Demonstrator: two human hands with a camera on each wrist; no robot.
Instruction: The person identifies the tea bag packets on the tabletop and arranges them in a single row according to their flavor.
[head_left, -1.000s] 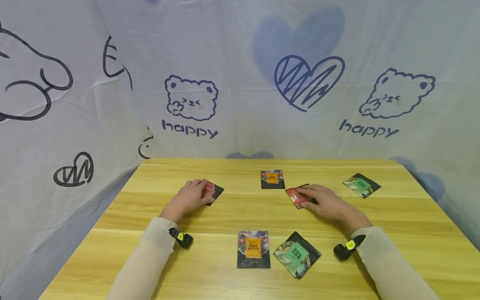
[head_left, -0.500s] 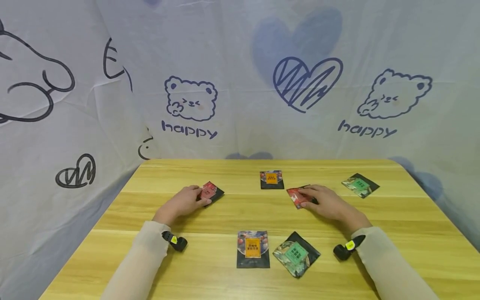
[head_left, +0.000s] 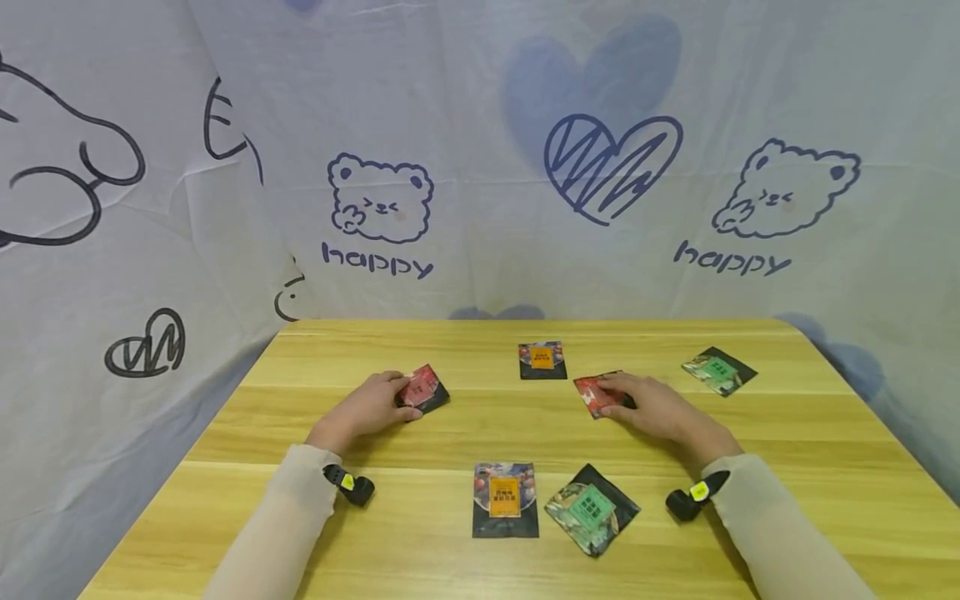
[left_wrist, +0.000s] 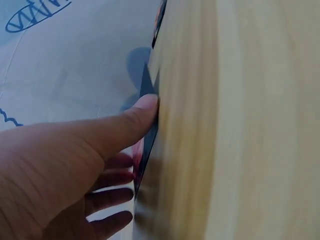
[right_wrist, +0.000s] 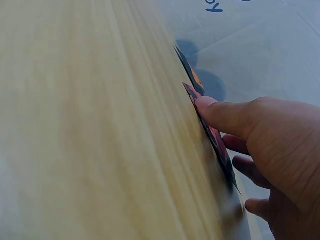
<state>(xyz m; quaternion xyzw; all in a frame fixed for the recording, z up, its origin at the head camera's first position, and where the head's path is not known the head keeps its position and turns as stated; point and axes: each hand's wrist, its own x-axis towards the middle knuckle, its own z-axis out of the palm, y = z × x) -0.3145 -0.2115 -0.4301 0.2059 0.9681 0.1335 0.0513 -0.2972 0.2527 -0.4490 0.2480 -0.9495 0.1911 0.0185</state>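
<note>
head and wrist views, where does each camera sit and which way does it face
Head: on the head, looks forward and down over the table toward the cloth backdrop; shows the left hand, the right hand and both sleeves.
Left wrist: on that wrist, looks low across the table at the left red packet; the left hand shows.
Right wrist: on that wrist, looks low across the table at the right red packet; the right hand shows.
Head and right wrist both show the right red packet.

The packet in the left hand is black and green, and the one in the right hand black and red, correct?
Not quite: the head view shows a black and red packet in the left hand, not green. The other packet, in the right hand, is as stated.
</note>
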